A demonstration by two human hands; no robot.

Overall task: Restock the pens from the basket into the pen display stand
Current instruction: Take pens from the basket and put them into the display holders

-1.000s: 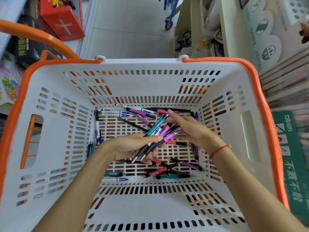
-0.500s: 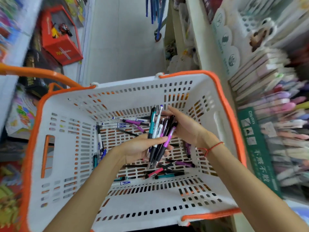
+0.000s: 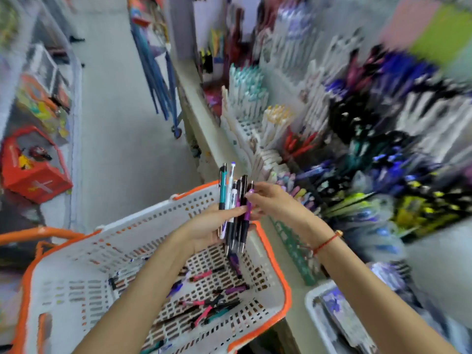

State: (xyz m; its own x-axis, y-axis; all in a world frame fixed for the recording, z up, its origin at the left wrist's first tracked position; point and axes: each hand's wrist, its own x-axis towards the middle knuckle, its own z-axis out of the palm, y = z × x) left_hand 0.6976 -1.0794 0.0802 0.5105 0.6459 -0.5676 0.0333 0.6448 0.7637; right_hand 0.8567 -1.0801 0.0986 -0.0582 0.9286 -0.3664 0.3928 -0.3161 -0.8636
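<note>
Head view takes in the pen display stand (image 3: 332, 139), a blurred wall of packed slots on the right, with the orange-rimmed basket (image 3: 273, 254) below it holding loose pens. Left hand (image 3: 204, 228) grips an upright bundle of pens (image 3: 233, 208), and the right hand (image 3: 270, 200) pinches the purple one's top. Pull too fast and the fanned bundle could spill.

Standing upright as a bundle of pens (image 3: 233, 208) in the left hand (image 3: 207, 229), loose pens (image 3: 212, 306) lying in the white basket (image 3: 76, 264) below, blurred display stand (image 3: 332, 139) rising beyond the right hand (image 3: 270, 200)
</note>
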